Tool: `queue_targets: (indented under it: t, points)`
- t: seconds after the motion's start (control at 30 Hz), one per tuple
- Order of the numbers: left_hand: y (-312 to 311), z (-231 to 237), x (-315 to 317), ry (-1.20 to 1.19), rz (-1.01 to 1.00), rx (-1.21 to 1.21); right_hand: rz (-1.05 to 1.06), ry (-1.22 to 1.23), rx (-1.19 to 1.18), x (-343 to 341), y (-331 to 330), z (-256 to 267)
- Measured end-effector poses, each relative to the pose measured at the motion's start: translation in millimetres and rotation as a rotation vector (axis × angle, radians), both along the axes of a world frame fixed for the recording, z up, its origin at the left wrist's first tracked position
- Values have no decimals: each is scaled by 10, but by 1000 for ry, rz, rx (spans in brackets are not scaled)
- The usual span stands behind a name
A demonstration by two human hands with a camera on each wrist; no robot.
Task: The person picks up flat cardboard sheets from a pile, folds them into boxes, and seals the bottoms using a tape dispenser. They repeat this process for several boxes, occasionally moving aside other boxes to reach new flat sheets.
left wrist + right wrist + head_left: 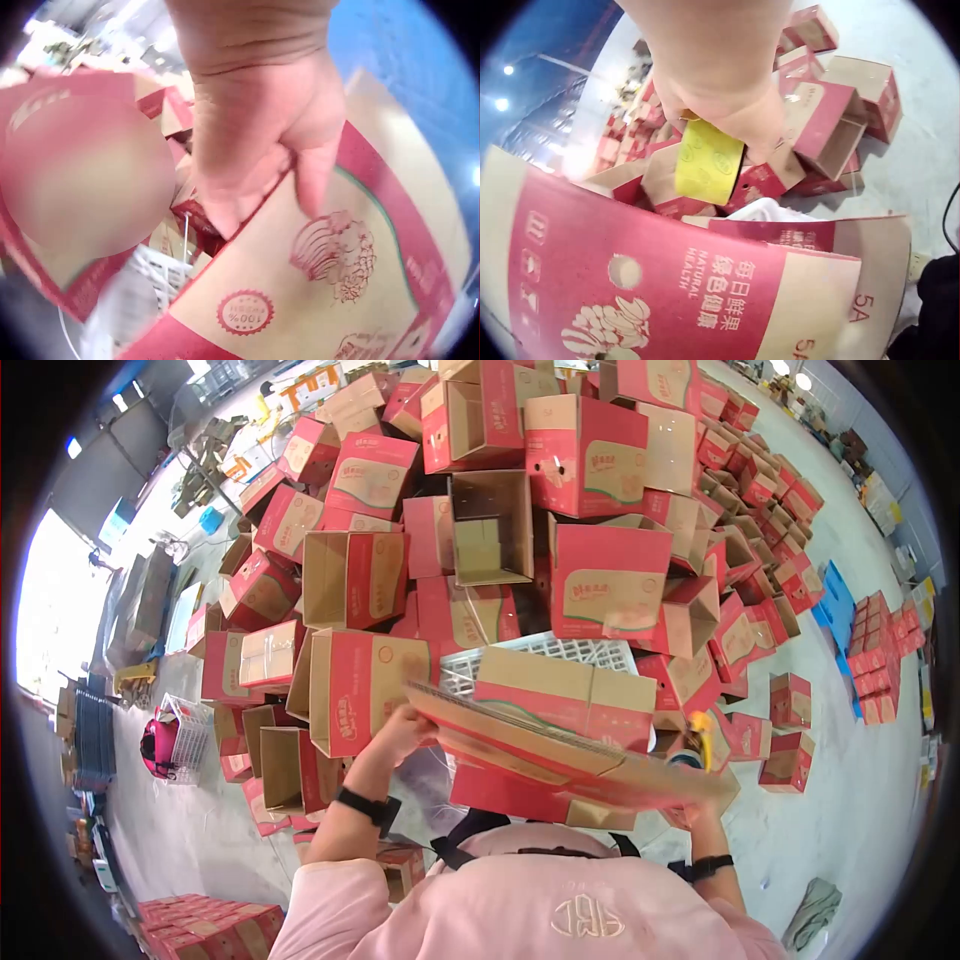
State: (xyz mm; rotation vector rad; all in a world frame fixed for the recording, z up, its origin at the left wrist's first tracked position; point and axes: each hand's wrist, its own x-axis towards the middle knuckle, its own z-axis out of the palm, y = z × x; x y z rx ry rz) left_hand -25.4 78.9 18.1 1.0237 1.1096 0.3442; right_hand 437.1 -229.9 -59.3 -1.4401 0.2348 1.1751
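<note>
In the head view a flattened red and tan carton [560, 745] slants across in front of my chest, seen almost edge-on. My left hand [405, 732] grips its upper left edge, thumb on the printed face [262, 262] and fingers behind in the left wrist view. My right hand [682, 816] is at the carton's right end. In the right wrist view that hand holds a yellow tape dispenser [709, 161], its curved yellow side showing and the fingers mostly hidden. Beyond the held carton, another red and tan carton [560, 695] lies on a white plastic crate [460, 672].
A high heap of assembled red and tan boxes [610, 575] rises in front. More boxes [790, 760] stand on the floor at right. At left is a white basket [190, 740] with a pink item. Stacked red cartons [215, 925] sit at the lower left.
</note>
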Motion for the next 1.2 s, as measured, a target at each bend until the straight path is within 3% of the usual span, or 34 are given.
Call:
queue_targets:
  t: [0.03, 0.07, 0.1, 0.17, 0.2, 0.27, 0.3, 0.43, 0.47, 0.5, 0.53, 0.6, 0.67, 0.7, 0.73, 0.8, 0.83, 0.9, 0.93, 1.0, 1.07, 1.1, 1.13, 1.2]
  points:
    - [-83, 153, 46, -168, 108, 172, -6, -4, 0, -133, 51, 323]
    - [-147, 278, 76, -335, 216, 342, 231, -280, 85, -363, 123, 673]
    - [-244, 500, 154, -337, 213, 337, 471, -556, 166, -596, 177, 1032]
    - [-366, 883, 416, -449, 337, 453, 600, -397, 358, -902, 223, 1532]
    - [-376, 864, 531, -449, 343, 450, 723, -438, 399, -1033, 265, 1770]
    - [-335, 806, 718, -339, 340, 546, 1174, -981, 284, -1080, 393, 2046]
    - [-291, 856, 744, -319, 291, 502, 1174, -977, 279, -1050, 439, 2016]
    - [-236, 833, 637, -401, 173, 517, 928, -448, 291, -754, 730, 2025]
    - [-259, 849, 611, -404, 171, 509, 956, -623, 203, -556, 801, 1945]
    - [-283, 862, 578, -413, 140, 539, 1031, -1021, 162, -445, 902, 2009]
    - [-298, 862, 550, -421, 109, 570, 1031, -1019, 157, -492, 1026, 2155]
    - [-303, 848, 595, -439, 148, 564, 1338, -1709, -147, -704, 1284, 2453]
    - [-250, 849, 624, -452, 323, 544, 1354, -1741, -29, -708, 1473, 2390]
    - [-265, 932, 587, -457, 291, 520, 1279, -1727, 22, -614, 1605, 2372]
    - [-302, 958, 527, -365, 147, 705, 1202, -1710, 71, -535, 1750, 2361]
    - [-512, 1061, 560, -411, -157, 792, 1202, -1656, 93, -493, 2145, 2365]
    - [-446, 1109, 604, -412, -156, 787, 1205, -1603, 124, -541, 2279, 2343]
    - [-214, 1192, 725, -165, -317, 1488, 1330, -1663, 284, -927, 2463, 2256]
    - [-198, 1177, 833, -168, -322, 1487, 1387, -1635, 371, -1089, 2552, 2241]
    - [-298, 1057, 1185, -336, -931, 1366, 1404, -1612, 409, -1142, 2669, 2258]
    - [-356, 549, 1415, -78, -1390, 1261, 1413, -1592, 449, -1068, 2649, 2285]
    - [-360, 362, 1485, 193, -1672, 1073, 1299, -1539, 439, -930, 2632, 2325]
    - [-331, 350, 1528, 190, -1681, 1083, 1179, -1480, 422, -768, 2583, 2346]
    - [-353, 315, 1604, -194, -1315, 1128, 923, -1092, 504, -390, 2420, 2341]
